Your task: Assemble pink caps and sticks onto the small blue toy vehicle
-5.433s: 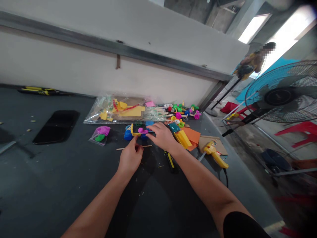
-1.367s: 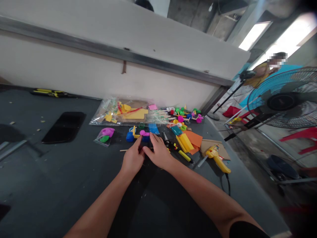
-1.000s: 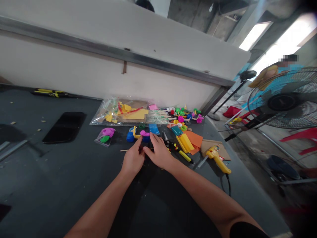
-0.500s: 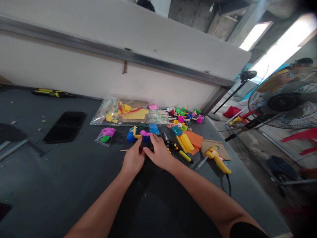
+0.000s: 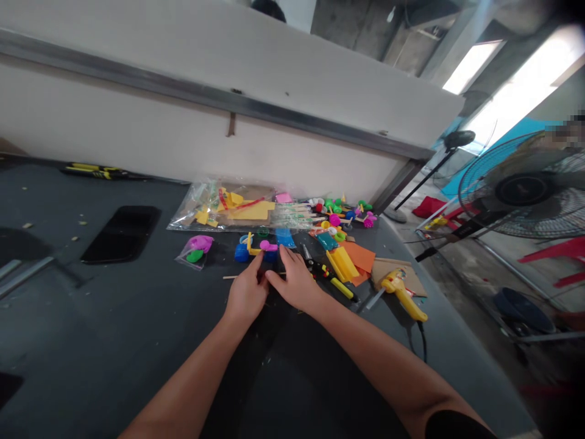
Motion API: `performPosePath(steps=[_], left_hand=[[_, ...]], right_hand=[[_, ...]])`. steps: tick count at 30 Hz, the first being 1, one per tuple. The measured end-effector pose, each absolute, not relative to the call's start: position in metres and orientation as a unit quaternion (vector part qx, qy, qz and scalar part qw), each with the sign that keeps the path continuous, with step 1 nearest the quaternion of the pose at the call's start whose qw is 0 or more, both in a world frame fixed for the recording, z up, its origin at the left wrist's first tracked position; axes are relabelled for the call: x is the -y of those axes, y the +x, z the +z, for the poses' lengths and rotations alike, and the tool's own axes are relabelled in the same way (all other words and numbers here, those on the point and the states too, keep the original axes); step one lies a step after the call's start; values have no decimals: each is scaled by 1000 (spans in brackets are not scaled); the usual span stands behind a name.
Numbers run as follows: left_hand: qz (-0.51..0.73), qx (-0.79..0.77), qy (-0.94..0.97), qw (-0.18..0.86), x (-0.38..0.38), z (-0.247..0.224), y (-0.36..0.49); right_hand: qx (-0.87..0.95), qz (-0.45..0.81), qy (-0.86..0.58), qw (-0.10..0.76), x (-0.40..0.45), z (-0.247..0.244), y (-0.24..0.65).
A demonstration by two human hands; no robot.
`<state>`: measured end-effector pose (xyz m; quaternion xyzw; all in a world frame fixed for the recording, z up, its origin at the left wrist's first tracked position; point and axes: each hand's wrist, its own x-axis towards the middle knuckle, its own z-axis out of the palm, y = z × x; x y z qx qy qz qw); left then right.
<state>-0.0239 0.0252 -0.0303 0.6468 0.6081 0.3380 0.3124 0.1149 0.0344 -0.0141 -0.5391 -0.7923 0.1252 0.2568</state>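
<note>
A small craft model lies in front of my fingertips, with a blue block at its left (image 5: 242, 253), a yellow angled piece (image 5: 250, 245) and a pink piece (image 5: 265, 245) over another blue block. My left hand (image 5: 248, 295) is closed at its near side, index fingertip at the yellow piece; its other fingers are partly hidden. My right hand (image 5: 296, 279) lies just right of the model, fingers stretched forward and thumb apart, close to the left fingertips. A thin wooden stick (image 5: 229, 277) pokes out left of my left hand. Beyond the model are blue packets (image 5: 284, 237).
To the right lie a black-and-yellow tool (image 5: 340, 288), yellow strips (image 5: 342, 264), orange sheets (image 5: 363, 256) and a corded yellow glue gun (image 5: 404, 295). Behind lies a clear bag (image 5: 192, 210). A phone (image 5: 121, 234) lies left. A fan (image 5: 521, 189) stands beyond the table edge.
My right index finger has shifted slightly to the right, away from the pink piece. The left hand and the model stay almost in place.
</note>
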Motion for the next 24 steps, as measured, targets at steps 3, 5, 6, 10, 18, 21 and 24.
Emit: performPosePath(steps=[3,5,6,10,18,21,24], left_hand=[[349,-599,647,316,-24,-31,-25],[355,-595,652,308,-24,-31,-25],[354,-594,655,304,-24,-30,-25],[348,-600,652,306,-23,-29,-24],[350,-604,643,316,-23,-30,-24],[342,-608,646,309,-23,-27,-25],[345,-608,646,305,-24,-26,-25]], right_hand=[[796,127,-529,266,-32,-11,113],[798,129,-524,268,-31,-9,112],[799,131,-522,267,-30,-8,111],[803,135,-513,273,-31,-7,111],[785,141,-544,260,-32,-10,113],[793,136,-533,262,-32,-10,113],[798,130,-530,256,-32,-9,113]])
